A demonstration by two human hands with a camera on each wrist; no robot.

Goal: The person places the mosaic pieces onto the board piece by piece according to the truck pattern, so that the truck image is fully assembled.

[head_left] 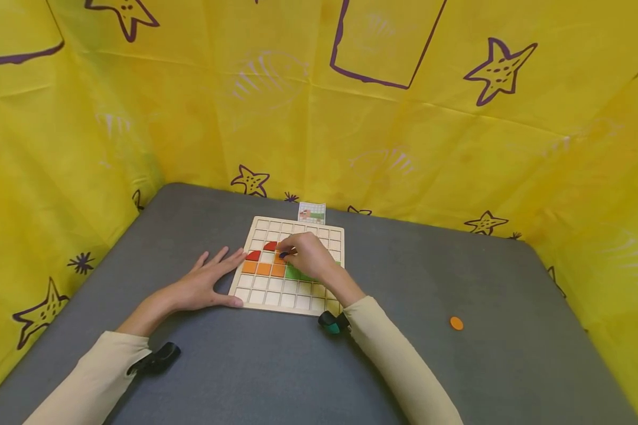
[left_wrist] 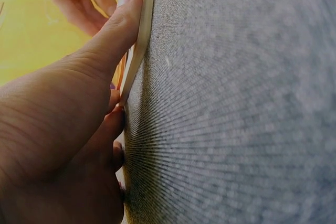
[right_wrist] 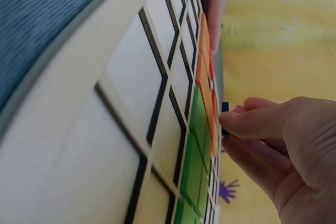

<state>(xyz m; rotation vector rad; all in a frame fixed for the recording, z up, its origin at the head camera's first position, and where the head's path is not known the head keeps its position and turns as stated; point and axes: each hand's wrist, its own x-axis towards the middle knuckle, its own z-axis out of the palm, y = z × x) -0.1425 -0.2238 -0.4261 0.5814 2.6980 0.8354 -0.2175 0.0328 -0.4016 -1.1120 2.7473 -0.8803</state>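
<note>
A wooden grid board (head_left: 276, 300) lies on the grey table, with orange tiles (head_left: 263, 269), red curved tiles (head_left: 253, 255) and green tiles (head_left: 292, 272) set in its squares. Over the middle of the board, my right hand (head_left: 311, 257) pinches a small dark blue piece (right_wrist: 225, 119) between thumb and fingers. My left hand (head_left: 204, 283) is spread at the board's left edge, thumb and fingertips touching it. In the left wrist view the left thumb (left_wrist: 126, 19) lies along the board's rim. Part of the green row is hidden under the right hand and forearm.
A small printed pattern card (head_left: 312, 213) lies behind the board's far edge. One orange disc (head_left: 456, 323) sits on the table (head_left: 404, 366) to the right. Yellow cloth (head_left: 298, 118) with drawn starfish hangs round the table's back and sides.
</note>
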